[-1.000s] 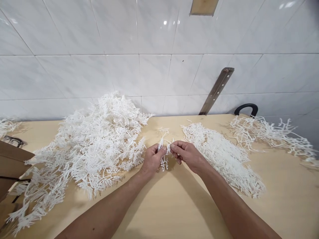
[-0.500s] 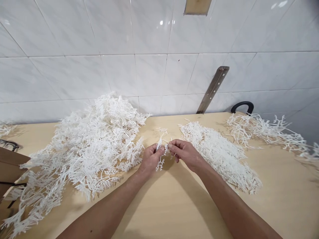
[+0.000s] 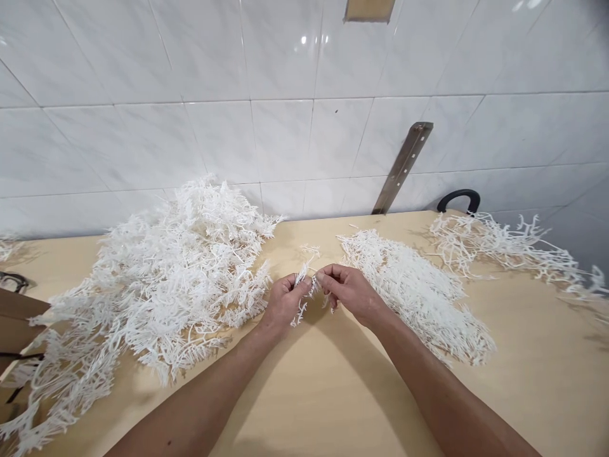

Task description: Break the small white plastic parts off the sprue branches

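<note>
White branchy sprig (image 3: pixel 301 273) between bare fingers (image 3: pixel 329 283)

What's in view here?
Large sprig pile: 1, white, table left
Flatter sprig pile: 1, white, right of centre
Loose sprig heap: 1, white, far right
Edge sprigs: unclear, white, far left
Stray bits: several, white, beyond grips
Held sprigs: unclear, white, centre
Table: 1, pale wood, beneath
Tiled wall: 1, whitish, behind
Perforated strip: 1, brownish, against wall
Curved piece: 1, black, table's back right
Square patch: 1, tan, wall top
Box: 1, brown, left edge
Glasses, perhaps: 1, black, left edge
Left grip: 1, centre, pinching sprigs
Right grip: 1, centre, pinching sprigs
Forearms: 2, bottom
</note>
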Demonstrator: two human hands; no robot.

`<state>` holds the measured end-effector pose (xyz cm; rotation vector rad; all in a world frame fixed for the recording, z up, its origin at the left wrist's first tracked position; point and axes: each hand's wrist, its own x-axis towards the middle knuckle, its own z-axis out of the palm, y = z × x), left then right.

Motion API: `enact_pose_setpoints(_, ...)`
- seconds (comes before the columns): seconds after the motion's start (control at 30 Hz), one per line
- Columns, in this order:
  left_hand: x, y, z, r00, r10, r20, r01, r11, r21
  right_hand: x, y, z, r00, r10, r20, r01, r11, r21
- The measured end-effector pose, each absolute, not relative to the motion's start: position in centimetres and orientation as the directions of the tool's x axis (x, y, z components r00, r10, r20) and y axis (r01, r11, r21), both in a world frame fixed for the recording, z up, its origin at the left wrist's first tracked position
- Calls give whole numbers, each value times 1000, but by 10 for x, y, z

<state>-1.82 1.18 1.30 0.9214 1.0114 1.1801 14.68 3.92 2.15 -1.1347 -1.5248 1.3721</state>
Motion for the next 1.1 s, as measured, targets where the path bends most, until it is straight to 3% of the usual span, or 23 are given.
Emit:
enact_pose_setpoints(0.3, -18, 12, 12, 69, 990, -122, -274, 137, 952, 147, 39, 24, -337, 938, -77, 71, -56, -996)
enact_pose_setpoints(0.63, -20, 15, 8, 73, 992, -101, -184, 113, 976, 155, 37, 35, -329, 944, -17, 299, 87, -950)
enact_pose_setpoints(1.1, -21, 13, 12, 92, 993, -74, -112, 84, 990, 160, 37, 43, -398, 917, -13, 342, 136, -930)
